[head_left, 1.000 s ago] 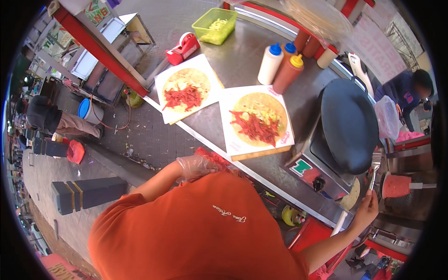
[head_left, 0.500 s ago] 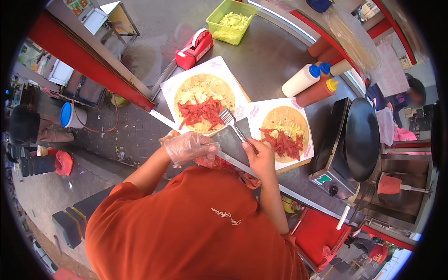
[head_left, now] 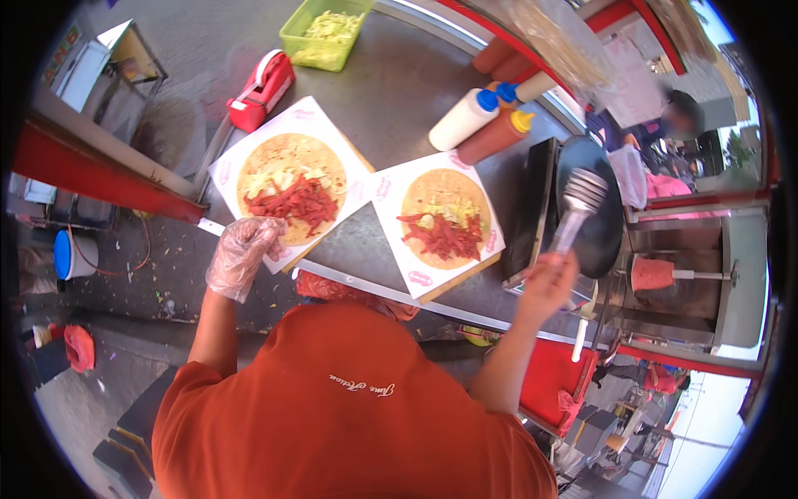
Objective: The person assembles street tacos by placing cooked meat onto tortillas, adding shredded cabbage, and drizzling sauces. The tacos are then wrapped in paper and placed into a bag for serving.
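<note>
While clasping fork (head_left: 572, 218) in right grip (head_left: 549, 281), points it far-right | overlaps near edge of left tortilla (head_left: 301, 150) with nearer left grip (head_left: 247, 251) | cannot tell whether pinched or apart

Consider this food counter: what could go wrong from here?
The loosely piled red strips could spill if the plastic-gloved left hand nudges the left round beige flatbread beneath them. The silver metal fork, raised in the bare right hand, overlaps the rounded black pan in view and might knock it.
</note>
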### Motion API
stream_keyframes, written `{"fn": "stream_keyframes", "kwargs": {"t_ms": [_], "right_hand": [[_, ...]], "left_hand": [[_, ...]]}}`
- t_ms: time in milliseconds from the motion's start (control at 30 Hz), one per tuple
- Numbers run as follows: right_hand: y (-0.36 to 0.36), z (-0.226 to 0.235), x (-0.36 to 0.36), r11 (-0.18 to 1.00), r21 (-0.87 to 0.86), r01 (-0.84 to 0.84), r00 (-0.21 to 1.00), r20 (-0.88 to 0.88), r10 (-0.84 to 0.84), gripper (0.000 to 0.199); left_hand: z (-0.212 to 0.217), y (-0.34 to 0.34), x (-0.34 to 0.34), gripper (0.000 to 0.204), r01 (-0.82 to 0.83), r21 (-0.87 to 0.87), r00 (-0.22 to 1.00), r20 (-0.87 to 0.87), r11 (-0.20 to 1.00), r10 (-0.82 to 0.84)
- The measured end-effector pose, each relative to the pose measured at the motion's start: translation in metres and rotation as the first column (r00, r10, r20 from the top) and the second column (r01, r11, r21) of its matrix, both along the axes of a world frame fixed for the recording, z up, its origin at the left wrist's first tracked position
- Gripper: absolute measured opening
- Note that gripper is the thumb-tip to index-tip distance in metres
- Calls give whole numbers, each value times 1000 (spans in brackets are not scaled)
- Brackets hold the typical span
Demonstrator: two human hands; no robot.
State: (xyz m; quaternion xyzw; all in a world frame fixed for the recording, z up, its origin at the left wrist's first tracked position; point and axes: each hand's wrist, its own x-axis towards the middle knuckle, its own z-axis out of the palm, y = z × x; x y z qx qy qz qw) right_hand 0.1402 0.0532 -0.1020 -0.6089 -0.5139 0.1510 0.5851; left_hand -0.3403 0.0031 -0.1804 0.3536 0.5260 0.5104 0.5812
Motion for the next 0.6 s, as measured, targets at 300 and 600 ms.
{"fn": "stream_keyframes", "kwargs": {"t_ms": [300, 600], "right_hand": [[-47, -18, 396, 699, -194, 689, 479, 845, -237, 52], [-47, 46, 314, 954, -64, 294, 900, 355, -254, 33]], "left_hand": [[18, 33, 114, 24, 127, 114, 992, -15, 985, -126], [26, 100, 226, 42, 36, 339, 986, -167, 940, 23]]}}
